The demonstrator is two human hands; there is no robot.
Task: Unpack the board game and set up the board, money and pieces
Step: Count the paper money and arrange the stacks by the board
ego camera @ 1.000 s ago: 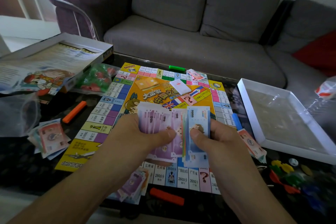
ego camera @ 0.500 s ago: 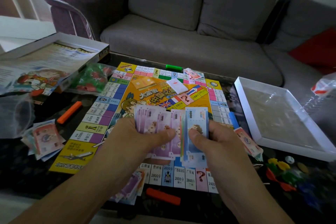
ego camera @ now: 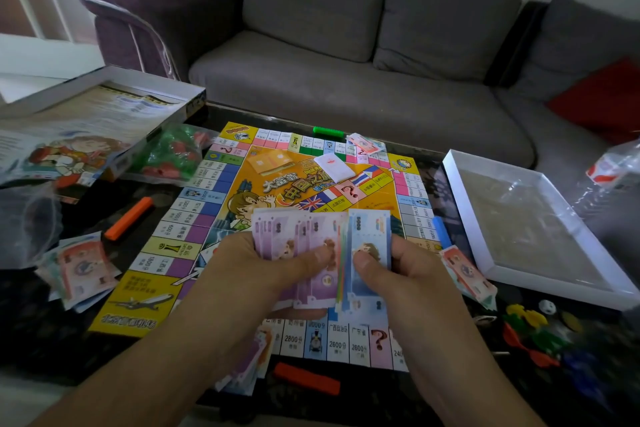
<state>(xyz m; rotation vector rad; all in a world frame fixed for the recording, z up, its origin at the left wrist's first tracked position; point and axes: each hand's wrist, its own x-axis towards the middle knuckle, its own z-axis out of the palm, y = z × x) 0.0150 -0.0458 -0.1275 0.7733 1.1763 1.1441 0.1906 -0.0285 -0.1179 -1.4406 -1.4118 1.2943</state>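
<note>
The yellow game board (ego camera: 194, 211) lies unfolded on the dark table. Above its near half both hands hold a fanned wad of play money (ego camera: 304, 232). My left hand (ego camera: 252, 270) grips the purple notes with its thumb on top. My right hand (ego camera: 405, 274) pinches a blue note (ego camera: 369, 229) at the fan's right edge. Small money piles lie at the left (ego camera: 81, 267), the right (ego camera: 465, 274), the far edge (ego camera: 363, 144) and the near edge (ego camera: 249, 367). A white card deck (ego camera: 332, 165) sits on the board.
The box lid (ego camera: 69, 135) with a leaflet lies far left, beside a bag of green and red houses (ego camera: 169, 156). A white box tray (ego camera: 460, 204) stands right. Coloured tokens (ego camera: 533, 333) and a die (ego camera: 547, 307) lie near right. Orange (ego camera: 128, 218), red (ego camera: 306, 380), green (ego camera: 327, 132) and blue (ego camera: 441, 230) bars edge the board.
Both hands keep hold of the fanned notes and have hardly shifted; only the view has drifted slightly.
</note>
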